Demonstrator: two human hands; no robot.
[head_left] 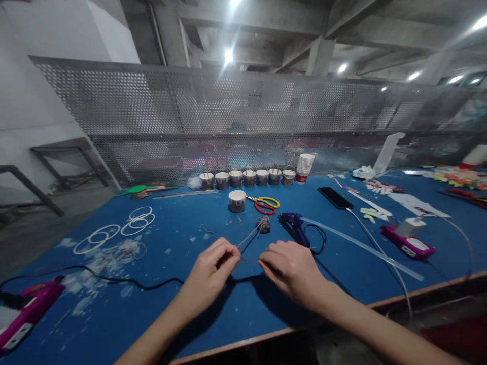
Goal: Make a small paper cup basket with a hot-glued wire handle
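Between my two hands runs a thin grey-brown string [249,260], drawn fairly straight above the blue table. My left hand [215,266] pinches it between thumb and fingertips. Opposite, my right hand [291,268] pinches the same string, its fingers curled. Part of the string leads back to a small dark grey ball of yarn [263,224] lying just beyond my hands. Farther back stands a paper cup wrapped in grey [237,202], beside scissors [266,204] with red and yellow handles. A blue glue gun [294,225] lies beyond my right hand.
Along the back stand several small grey-wrapped cups [236,178] and a stack of paper cups [305,167]. White rings [97,239] and scraps lie left. A phone [335,197], a clear strip [365,248] and magenta power strips [409,243] with cables occupy the sides. Perforated metal panel [243,106] behind.
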